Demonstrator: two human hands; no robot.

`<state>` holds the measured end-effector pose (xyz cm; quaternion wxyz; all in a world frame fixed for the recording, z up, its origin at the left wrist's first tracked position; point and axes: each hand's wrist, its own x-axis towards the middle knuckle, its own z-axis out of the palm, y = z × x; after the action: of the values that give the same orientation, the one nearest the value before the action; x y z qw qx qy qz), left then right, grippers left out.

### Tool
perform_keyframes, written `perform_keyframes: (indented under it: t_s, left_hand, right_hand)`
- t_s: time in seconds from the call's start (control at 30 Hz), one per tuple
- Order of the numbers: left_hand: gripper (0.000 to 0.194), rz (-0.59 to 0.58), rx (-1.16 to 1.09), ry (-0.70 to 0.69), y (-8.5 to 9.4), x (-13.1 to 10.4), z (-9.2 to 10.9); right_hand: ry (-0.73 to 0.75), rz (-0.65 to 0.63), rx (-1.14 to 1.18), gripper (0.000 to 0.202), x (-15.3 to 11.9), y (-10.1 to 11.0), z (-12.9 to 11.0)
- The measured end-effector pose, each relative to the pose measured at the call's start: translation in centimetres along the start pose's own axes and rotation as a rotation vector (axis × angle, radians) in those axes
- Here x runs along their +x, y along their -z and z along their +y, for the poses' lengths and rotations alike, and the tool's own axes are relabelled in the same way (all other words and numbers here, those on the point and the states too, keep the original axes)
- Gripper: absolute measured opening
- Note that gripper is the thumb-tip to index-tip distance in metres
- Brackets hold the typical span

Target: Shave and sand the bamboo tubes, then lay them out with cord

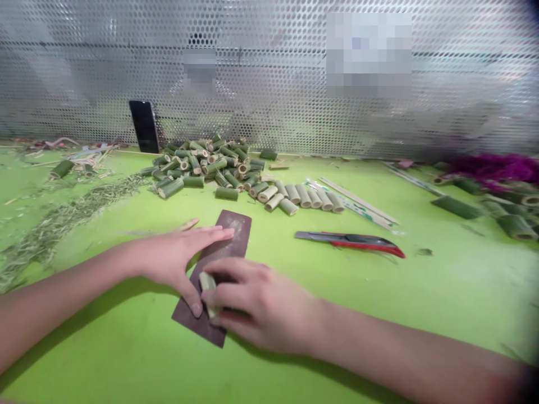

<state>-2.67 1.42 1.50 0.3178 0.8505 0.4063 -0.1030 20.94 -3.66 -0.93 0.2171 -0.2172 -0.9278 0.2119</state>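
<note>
A strip of brown sandpaper (236, 242) lies slantwise on the green table, with pale dust on its far half. My left hand (179, 255) is spread over its left side, fingertips and thumb pressing on the sheet. In my right hand (265, 306) a short pale-green bamboo piece (208, 289) is gripped between fingers and thumb, against the sandpaper close to my left thumb. My fingers cover part of the piece. To the right rests a utility knife (349, 242) with a red and grey handle, its blade pointing left.
Beyond the hands is a heap of green bamboo pieces (210, 163), with a row of scraped pale ones (314, 197) beside it. Shavings (76, 216) trail along the left. A phone (144, 127) leans on the perforated metal panel (269, 120). Purple fibre (501, 168) and larger bamboo (457, 206) lie right.
</note>
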Motion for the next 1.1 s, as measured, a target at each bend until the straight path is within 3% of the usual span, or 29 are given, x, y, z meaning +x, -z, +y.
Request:
perform_keyframes:
  t_s: [0.07,0.23,0.37,0.47,0.67,0.8,0.97,1.1]
  left_hand:
    - [0.137,-0.004,0.001,0.011,0.0,0.0,-0.1]
    - [0.139,0.009,-0.009,-0.011,0.0,0.0,-0.1]
    - [0.136,0.029,-0.004,-0.063,-0.1,0.1,-0.2]
    - [0.140,0.026,0.000,-0.037,-0.2,0.2,-0.3]
    - [0.137,0.023,0.004,-0.057,-0.1,0.0,-0.1]
    - [0.141,-0.003,0.002,0.019,0.1,-0.1,0.1]
    - [0.137,-0.024,-0.009,0.050,0.2,-0.1,0.2]
    - [0.135,-0.017,0.004,0.018,0.2,-0.2,0.2]
  right_hand:
    - [0.057,-0.027,0.034,0.011,0.0,0.0,0.0]
    - [-0.064,0.045,-0.020,0.012,0.1,0.7,0.7]
    - [0.031,0.058,-0.067,0.012,0.3,0.9,1.5]
    - [0.010,0.070,-0.047,0.016,0.5,1.1,1.9]
    - [-0.032,0.006,0.024,0.019,0.4,0.7,0.8]
    - [0.069,-0.068,0.021,0.031,0.0,0.5,0.1]
    - [-0.105,-0.035,-0.034,0.026,0.0,0.8,0.2]
    - [0.028,-0.074,0.011,0.027,0.1,0.5,0.0]
